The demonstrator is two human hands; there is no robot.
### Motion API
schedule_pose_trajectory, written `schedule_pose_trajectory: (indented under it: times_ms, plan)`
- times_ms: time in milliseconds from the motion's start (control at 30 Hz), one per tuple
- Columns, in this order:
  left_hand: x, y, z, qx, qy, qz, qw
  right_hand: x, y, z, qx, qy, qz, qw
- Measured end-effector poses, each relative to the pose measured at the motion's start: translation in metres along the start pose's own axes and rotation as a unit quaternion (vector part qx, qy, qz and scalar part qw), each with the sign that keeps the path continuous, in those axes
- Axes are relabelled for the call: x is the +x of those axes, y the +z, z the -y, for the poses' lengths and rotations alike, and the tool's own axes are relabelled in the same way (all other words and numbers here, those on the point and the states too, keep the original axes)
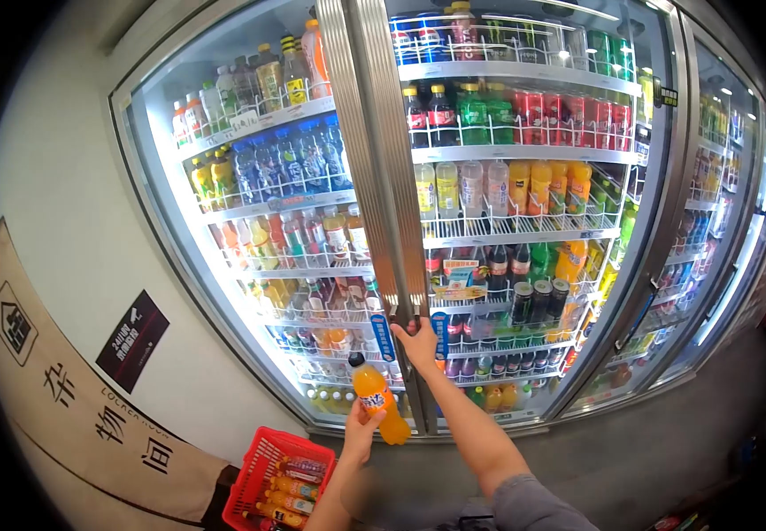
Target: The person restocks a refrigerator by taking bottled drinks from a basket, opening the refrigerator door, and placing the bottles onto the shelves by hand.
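My left hand [361, 435] is closed around the lower part of an orange soda bottle [370, 382], which has a black cap and tilts a little to the left. My right hand [418, 343] reaches up to the meeting edges of two glass doors, its fingers hooked on the door handle [419, 311]. Both doors of the drinks fridge [372, 159] look closed. Through the right-hand glass, more orange bottles [539, 188] stand in a row on a middle shelf.
Down at the left, a red shopping basket [259, 442] on the floor holds several bottles. Beside it hangs a beige cloth banner [91, 407] with dark characters, and a black sign [133, 341] is on the wall. Further fridge doors [710, 203] run off to the right.
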State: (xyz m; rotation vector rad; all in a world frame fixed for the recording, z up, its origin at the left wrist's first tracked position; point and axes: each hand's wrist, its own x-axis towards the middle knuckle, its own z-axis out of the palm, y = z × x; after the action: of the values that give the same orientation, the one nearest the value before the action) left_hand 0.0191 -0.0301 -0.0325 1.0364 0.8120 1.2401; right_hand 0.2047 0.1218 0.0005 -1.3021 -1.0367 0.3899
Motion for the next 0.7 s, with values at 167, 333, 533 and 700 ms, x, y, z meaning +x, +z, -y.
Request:
schedule_pose_trajectory:
  times_ms: [167, 333, 533, 700]
  plan:
    - [-0.029, -0.008, -0.001, 0.014, 0.007, -0.002, 1.000, 0.009, -0.005, 0.003, -0.011, 0.035, 0.041, 0.998]
    - [-0.062, -0.026, 0.004, 0.013, -0.037, -0.027, 0.999, 0.003, 0.000, -0.001, -0.009, 0.031, 0.021, 0.999]
    - [-0.081, -0.060, 0.005, 0.012, -0.044, 0.007, 0.999, -0.004, 0.011, 0.001, -0.056, 0.042, -0.032, 0.997]
    - [-0.089, -0.092, -0.006, 0.001, -0.041, 0.026, 0.999, -0.044, 0.010, 0.015, -0.095, 0.029, -0.117, 0.988]
